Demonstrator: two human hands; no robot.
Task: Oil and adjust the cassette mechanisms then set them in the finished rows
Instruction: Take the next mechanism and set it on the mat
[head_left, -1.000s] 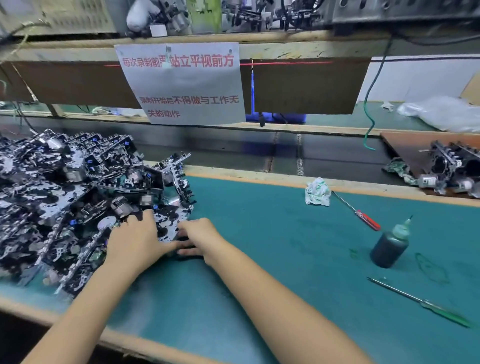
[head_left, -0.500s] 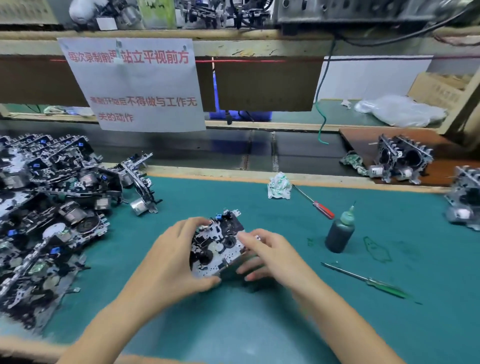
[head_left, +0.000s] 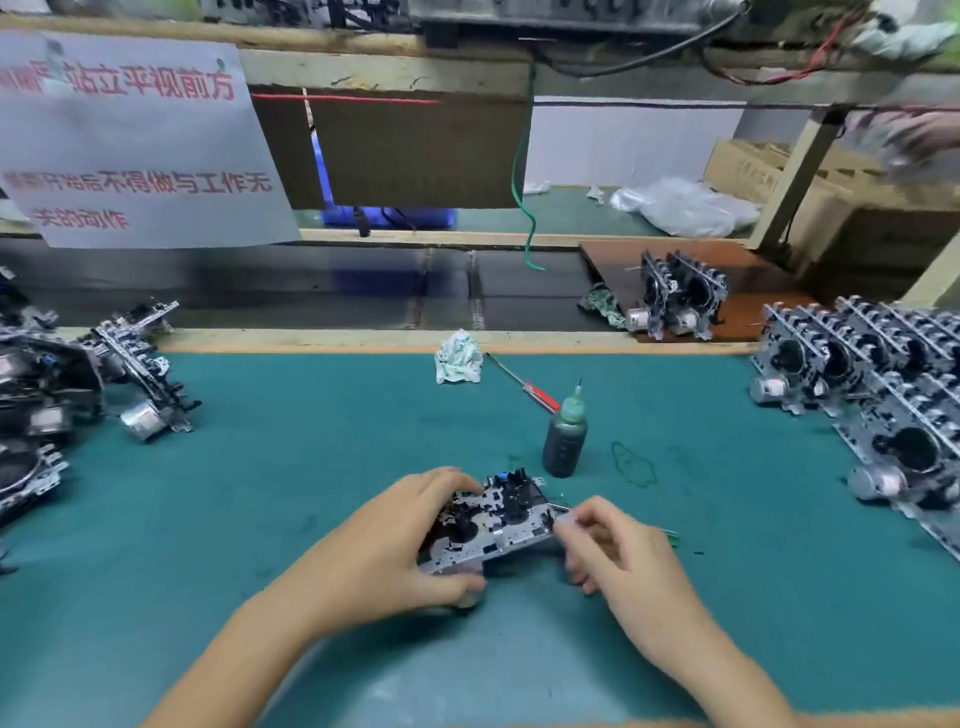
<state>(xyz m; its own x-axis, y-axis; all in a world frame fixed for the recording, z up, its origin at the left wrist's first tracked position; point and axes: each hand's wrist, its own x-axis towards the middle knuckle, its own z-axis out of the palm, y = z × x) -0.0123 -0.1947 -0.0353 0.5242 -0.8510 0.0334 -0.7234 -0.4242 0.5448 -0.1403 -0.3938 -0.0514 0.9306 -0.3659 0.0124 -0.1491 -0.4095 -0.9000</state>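
My left hand (head_left: 384, 551) grips a metal cassette mechanism (head_left: 493, 525) by its left end, tilted just above the green mat (head_left: 291, 467). At the mechanism's right end, my right hand (head_left: 618, 551) curls its fingers round a green-handled screwdriver (head_left: 671, 537); the thin shaft pokes out toward the mechanism. A dark oil bottle (head_left: 565, 436) with a green nozzle stands upright just behind the mechanism. Finished mechanisms stand on edge in rows (head_left: 883, 395) at the right of the mat.
A heap of loose mechanisms (head_left: 52, 395) fills the left edge. A red-handled screwdriver (head_left: 535, 389) and a crumpled rag (head_left: 458, 358) lie behind the bottle. Two mechanisms (head_left: 680, 301) stand on a brown board at the back right. Another person's hand (head_left: 914, 135) shows top right.
Both hands lifted one mechanism from the left heap and brought it to the middle of the mat. My right hand then took up the green screwdriver that lay on the mat.
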